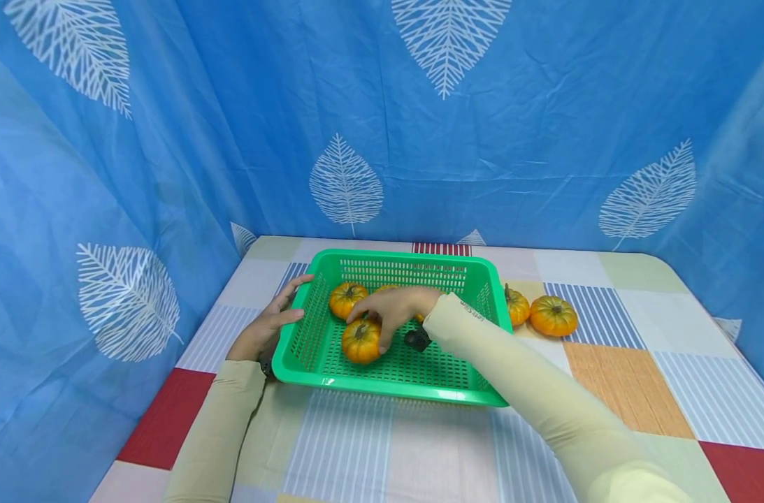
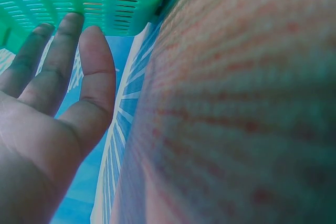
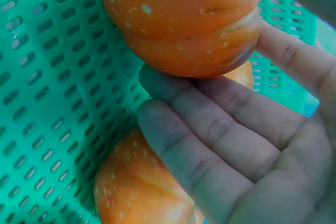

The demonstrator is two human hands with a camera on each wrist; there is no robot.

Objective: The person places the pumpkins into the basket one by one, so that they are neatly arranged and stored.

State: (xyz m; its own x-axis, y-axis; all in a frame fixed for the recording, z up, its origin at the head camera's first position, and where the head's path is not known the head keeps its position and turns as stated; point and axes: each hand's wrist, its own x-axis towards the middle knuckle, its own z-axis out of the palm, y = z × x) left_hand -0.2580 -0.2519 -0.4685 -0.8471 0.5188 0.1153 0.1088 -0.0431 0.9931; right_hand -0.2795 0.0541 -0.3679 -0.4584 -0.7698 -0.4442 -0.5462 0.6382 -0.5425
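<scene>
Head view: my right hand [image 1: 391, 307] has its fingers and thumb curled round a pumpkin [image 1: 361, 342] in the green basket [image 1: 388, 391], left of its middle. My left hand [image 1: 271, 321], fingers spread, touches the basket's left end. Another pumpkin [image 1: 344, 300] sits just behind the held one. Outside, past the right end, two more pumpkins [image 1: 553, 318] lie on the tabletop [image 1: 419, 447], before a blue curtain [image 1: 526, 140].

Left hand [image 1: 271, 323]: at the basket [image 1: 400, 256]'s left rim.
Right hand [image 1: 395, 309]: I grip a pumpkin [image 1: 359, 344] inside it.
Basket: another pumpkin [image 1: 344, 302] just behind, more beyond (my hand hides most).
Right of basket: two pumpkins [image 1: 553, 316].
Table: patchwork cloth [image 1: 444, 454].
Backdrop: blue, leaf-printed curtain [image 1: 419, 175].
</scene>
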